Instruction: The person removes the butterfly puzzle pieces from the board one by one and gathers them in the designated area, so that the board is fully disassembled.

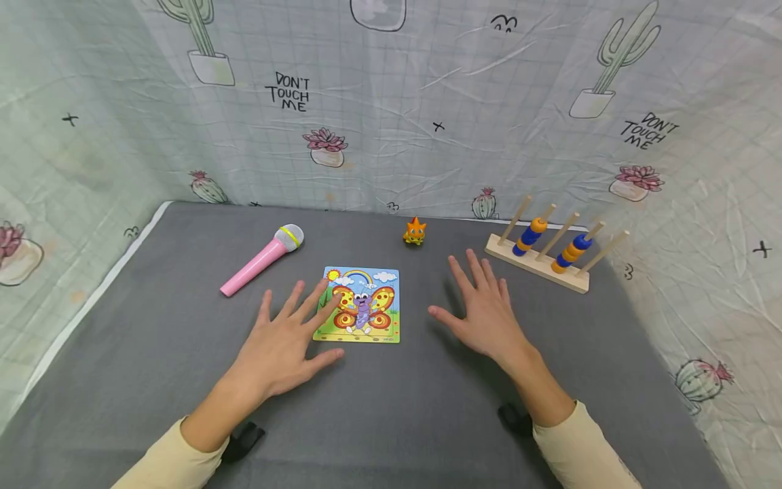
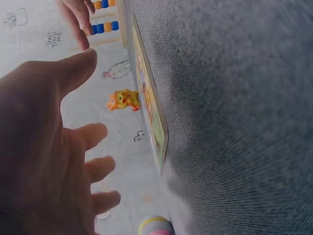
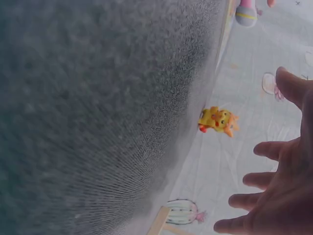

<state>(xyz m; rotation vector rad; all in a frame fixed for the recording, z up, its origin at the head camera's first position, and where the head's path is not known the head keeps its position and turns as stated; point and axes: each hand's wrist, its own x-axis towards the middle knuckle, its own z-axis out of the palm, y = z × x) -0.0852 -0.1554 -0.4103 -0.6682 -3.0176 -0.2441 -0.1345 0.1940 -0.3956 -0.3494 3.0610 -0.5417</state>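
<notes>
My left hand [image 1: 280, 350] hovers with fingers spread, its fingertips overlapping the left side of a butterfly picture puzzle [image 1: 364, 309] in the head view. The left wrist view shows the thin puzzle board [image 2: 149, 93] flat on the cloth, apart from the fingers. To the right of the puzzle, my right hand [image 1: 485, 316] is also spread over the table, holding nothing. Its fingertips point toward a wooden bead rack [image 1: 537, 265] carrying blue and orange beads on two of its pegs. A small orange and yellow figurine [image 1: 415, 231] stands behind the puzzle, seen sideways in the right wrist view [image 3: 217, 120].
A pink toy microphone [image 1: 261, 261] with a silver head lies at the left, beyond the left hand. Dark grey cloth [image 1: 391, 421] covers the table. Behind and at both sides hangs a pale curtain [image 1: 391, 88] printed with cacti and lettering.
</notes>
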